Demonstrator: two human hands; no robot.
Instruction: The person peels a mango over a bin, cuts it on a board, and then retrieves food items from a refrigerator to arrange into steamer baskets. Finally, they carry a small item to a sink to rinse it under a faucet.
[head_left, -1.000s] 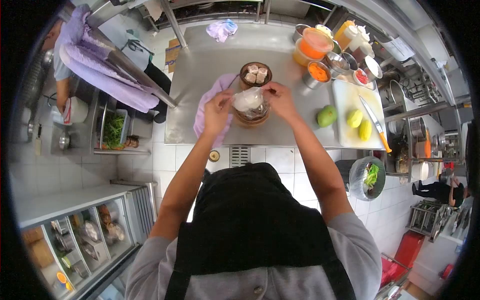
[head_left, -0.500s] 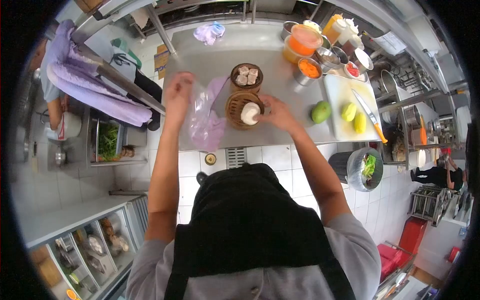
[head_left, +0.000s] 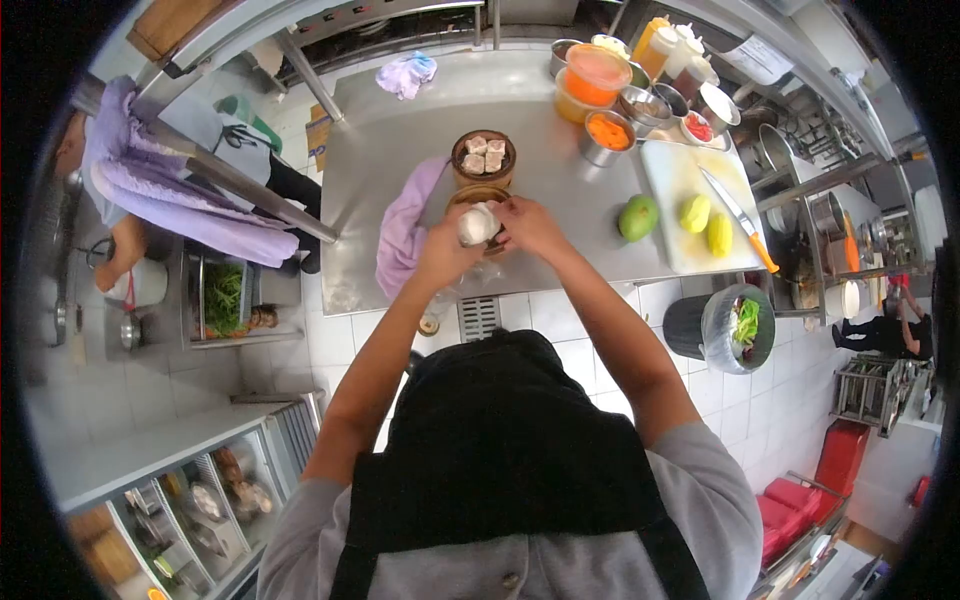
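A white, round bun [head_left: 476, 226] is between my two hands, just over the near bamboo steamer basket [head_left: 470, 193]. My left hand [head_left: 447, 252] is closed on the bun's left side, and the fingertips of my right hand [head_left: 530, 229] pinch its right edge. Much of the near basket is hidden by my hands and the bun. Behind it stands a second bamboo steamer basket [head_left: 460, 172] with several pale dumplings [head_left: 484, 156] in it. A clear plastic bag [head_left: 484, 272] shows partly beneath my hands at the table's near edge. To the left lies a purple cloth [head_left: 403, 232].
On the steel table [head_left: 560, 220] are a green mango [head_left: 637, 218] and a white cutting board [head_left: 690, 160] with peeled yellow pieces and a knife [head_left: 732, 208]. Containers [head_left: 592, 80] and bottles crowd the back right. A lined bin [head_left: 738, 335] stands below. Another person [head_left: 125, 240] works at left.
My left hand has come right and down from the raised plastic bag to the bun. The bun is now lifted between both hands, and the bag has dropped to the table's near edge.
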